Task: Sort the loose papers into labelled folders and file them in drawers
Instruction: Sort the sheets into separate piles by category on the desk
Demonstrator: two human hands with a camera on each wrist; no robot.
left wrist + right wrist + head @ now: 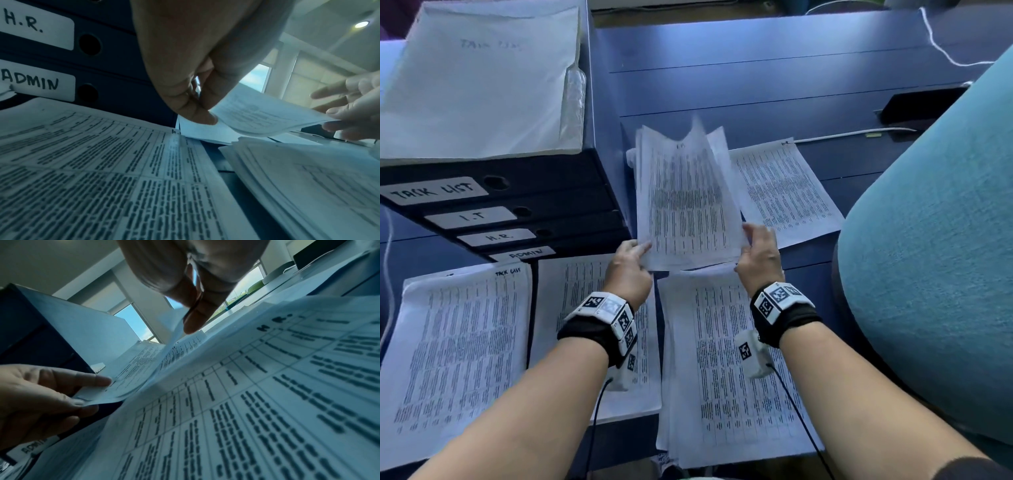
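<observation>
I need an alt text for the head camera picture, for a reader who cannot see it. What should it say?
Two hands, left hand and right hand, hold up a sheaf of printed papers by its lower corners over a blue desk. More printed stacks lie around it, and four binders labelled TASK LIST, I.T, H.R. and ADMIN are stacked at the left.

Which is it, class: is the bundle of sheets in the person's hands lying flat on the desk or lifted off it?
Lifted. The bundle of sheets is held up by its bottom corners, left hand and right hand pinching them.
</observation>
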